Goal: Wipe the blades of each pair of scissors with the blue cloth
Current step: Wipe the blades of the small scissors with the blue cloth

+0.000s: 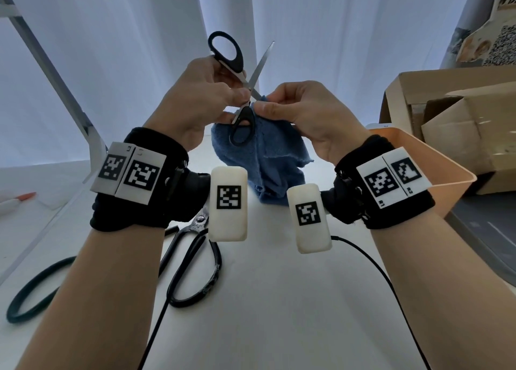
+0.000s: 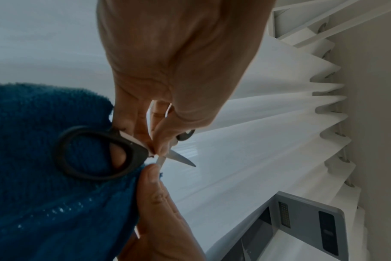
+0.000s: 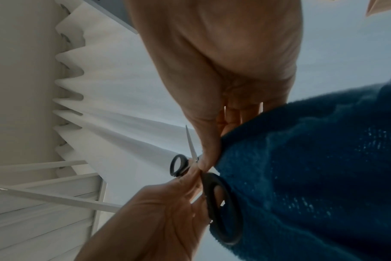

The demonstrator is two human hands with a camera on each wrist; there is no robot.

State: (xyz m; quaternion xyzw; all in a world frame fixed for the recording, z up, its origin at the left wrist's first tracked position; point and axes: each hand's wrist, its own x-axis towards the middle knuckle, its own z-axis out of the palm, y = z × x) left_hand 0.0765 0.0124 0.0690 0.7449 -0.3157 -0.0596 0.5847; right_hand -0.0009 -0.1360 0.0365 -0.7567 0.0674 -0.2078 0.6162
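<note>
Black-handled scissors (image 1: 226,54) are held up above the table, spread wide open. My left hand (image 1: 206,96) pinches them at the pivot, between the two handle loops (image 2: 96,152). One bare blade (image 1: 262,62) points up and to the right. The other blade is hidden inside the blue cloth (image 1: 262,157), which my right hand (image 1: 296,110) pinches around it close to the pivot. The cloth (image 3: 313,176) hangs down from my right hand to the table. In the right wrist view the lower handle loop (image 3: 221,208) lies against the cloth.
A second, larger pair of black scissors (image 1: 195,258) lies on the white table (image 1: 279,300) under my left wrist. A dark ring-shaped cord (image 1: 33,288) lies at the left, an orange tray (image 1: 435,160) and cardboard boxes (image 1: 452,118) at the right. White curtains (image 1: 111,48) hang behind.
</note>
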